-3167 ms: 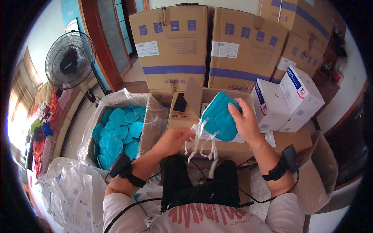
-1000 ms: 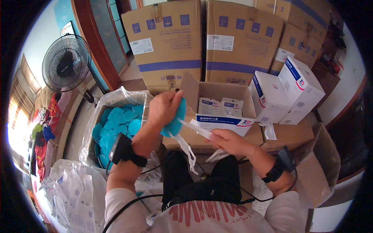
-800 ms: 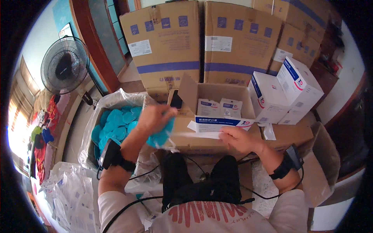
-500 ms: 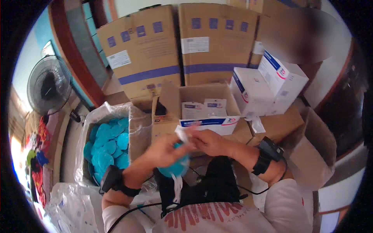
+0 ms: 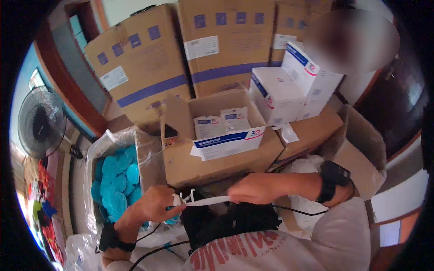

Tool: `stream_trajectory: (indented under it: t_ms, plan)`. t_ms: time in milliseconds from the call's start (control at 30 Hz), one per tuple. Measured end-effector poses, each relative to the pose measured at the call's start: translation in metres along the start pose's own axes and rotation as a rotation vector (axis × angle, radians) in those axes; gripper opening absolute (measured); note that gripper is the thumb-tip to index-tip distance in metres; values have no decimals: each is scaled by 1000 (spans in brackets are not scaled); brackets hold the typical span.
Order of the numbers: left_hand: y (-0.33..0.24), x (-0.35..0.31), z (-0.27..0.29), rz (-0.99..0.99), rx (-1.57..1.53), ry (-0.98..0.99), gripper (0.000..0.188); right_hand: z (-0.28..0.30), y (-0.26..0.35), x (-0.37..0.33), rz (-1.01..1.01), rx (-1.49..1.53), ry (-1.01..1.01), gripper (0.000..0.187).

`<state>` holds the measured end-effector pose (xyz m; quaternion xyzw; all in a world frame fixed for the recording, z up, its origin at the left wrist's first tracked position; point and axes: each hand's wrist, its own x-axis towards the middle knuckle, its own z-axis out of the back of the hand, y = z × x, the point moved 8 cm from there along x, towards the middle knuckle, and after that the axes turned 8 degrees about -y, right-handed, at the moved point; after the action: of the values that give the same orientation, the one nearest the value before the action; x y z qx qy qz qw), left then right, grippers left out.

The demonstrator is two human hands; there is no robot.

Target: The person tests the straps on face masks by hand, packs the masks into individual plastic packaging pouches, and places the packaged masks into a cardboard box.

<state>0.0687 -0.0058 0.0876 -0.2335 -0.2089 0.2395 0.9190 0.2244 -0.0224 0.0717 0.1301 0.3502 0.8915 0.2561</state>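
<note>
A white strap runs nearly level, pulled taut between my two hands in front of my waist. My left hand is closed around its left end, where a small white loop stands up beside the fingers. The other end is gripped in my right hand, closed, its fingertips slightly blurred. Just below my left hand shows part of a teal disc; whether it is joined to the strap I cannot tell. Several similar teal discs lie in a plastic-lined carton at my left.
Ahead, an open white box holding several white packets stands on a brown carton. Two closed white boxes are right of it. Tall cartons line the back. A fan stands at the left, an open carton at the right.
My hands have moved apart and lower, stretching the white strap between them. The teal disc that hung below my left hand is now mostly hidden. The view has shifted.
</note>
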Motion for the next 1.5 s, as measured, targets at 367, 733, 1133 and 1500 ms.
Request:
stream_trajectory:
  t_ms: [367, 733, 1133, 1500]
  plan:
    - [25, -31, 27, 150, 244, 11, 19, 20, -53, -82, -382, 11, 168, 28]
    - [89, -3, 59, 712, -846, -889, 31, 9, -116, 17, -509, 1285, -510, 23]
    - [99, 15, 55, 856, -1137, -1133, 37, -91, -51, 75, -281, 1556, 121, 61]
    - [128, -18, 84, 842, -835, -1236, 39, -94, -50, 48, -256, 1647, 114, 39]
